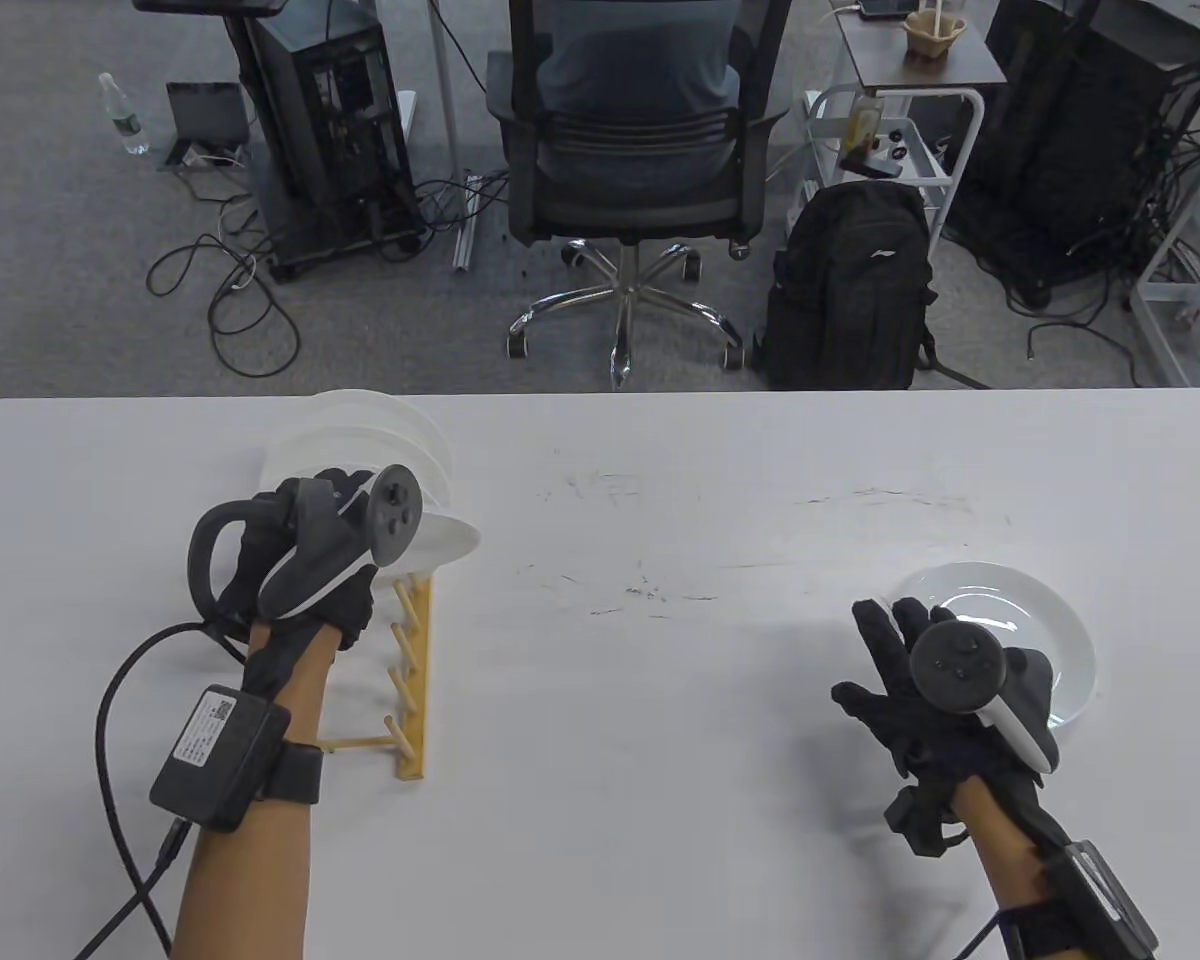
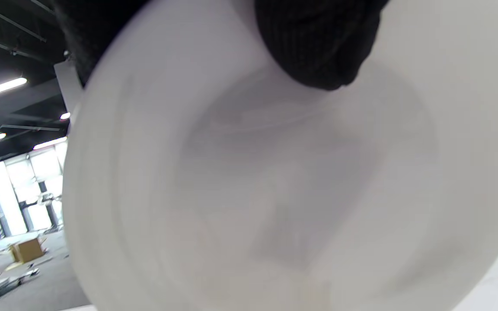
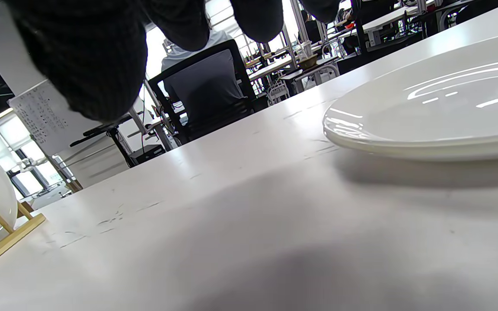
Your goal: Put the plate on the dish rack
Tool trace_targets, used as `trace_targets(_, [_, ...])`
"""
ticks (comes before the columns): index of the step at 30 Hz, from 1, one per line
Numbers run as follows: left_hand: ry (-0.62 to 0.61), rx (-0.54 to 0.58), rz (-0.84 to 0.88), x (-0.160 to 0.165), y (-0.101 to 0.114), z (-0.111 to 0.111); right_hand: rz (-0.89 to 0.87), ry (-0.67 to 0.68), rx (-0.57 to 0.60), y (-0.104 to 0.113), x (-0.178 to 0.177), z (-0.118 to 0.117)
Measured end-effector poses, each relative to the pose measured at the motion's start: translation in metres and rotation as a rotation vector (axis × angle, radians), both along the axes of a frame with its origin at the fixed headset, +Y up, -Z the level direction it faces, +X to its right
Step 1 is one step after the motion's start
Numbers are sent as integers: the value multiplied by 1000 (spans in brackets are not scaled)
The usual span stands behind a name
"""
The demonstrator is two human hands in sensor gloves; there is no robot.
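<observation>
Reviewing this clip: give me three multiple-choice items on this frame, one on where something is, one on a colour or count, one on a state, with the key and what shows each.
1. Where does the flat plate lie?
A. on the table's right side, by the right hand
B. on the office chair
C. in the rack

2. What colour is the dish rack?
A. black
B. light wood
C. blue

3. What is the left hand doing?
A. resting flat on the table
B. holding a bottle
C. holding a white plate over the rack

Key: 1 A, the table view shows it on the table beside the right hand. 2 B, its pegs and rails are pale wood. 3 C, the held plate fills the left wrist view under a gloved fingertip.
</observation>
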State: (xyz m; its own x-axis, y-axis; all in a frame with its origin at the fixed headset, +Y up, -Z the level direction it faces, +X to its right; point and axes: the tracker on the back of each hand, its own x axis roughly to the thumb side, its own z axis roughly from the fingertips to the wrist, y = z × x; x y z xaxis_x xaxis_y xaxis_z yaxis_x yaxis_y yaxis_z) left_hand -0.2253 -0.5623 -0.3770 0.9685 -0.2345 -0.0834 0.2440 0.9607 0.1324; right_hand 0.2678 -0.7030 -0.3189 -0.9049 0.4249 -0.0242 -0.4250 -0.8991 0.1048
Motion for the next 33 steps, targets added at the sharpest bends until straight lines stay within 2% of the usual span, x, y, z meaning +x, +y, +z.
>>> trace_targets(2, [20, -37, 7, -8, -9, -7, 0, -4, -9, -2, 1, -1])
trace_targets(3, [4, -14, 37, -11, -11, -11, -3, -8, -16, -2, 1, -1])
trace_targets(5, [32, -69, 83, -14, -17, -16, -5, -12, -22, -4, 2, -1])
trace_targets(7, [42, -128, 56, -15, -22, -23, -5, -16, -30, -5, 3, -1])
trace_targets(17, [49, -172, 61, -23, -33, -31, -8, -16, -39, -6, 3, -1])
trace_targets(20, [42, -167, 104, -24, -30, -33, -13, -14, -42, -6, 3, -1])
trace_targets(26, [-40, -67, 151, -18, -11, -36, -24, -19, -45, -6, 4, -2])
trace_targets(28, [-28, -119, 130, -20, -15, -41, -24, -20, -49, -6, 4, -1])
trace_targets(33, [12, -196, 63, -29, -41, -52, -25, -21, -52, -6, 4, -1])
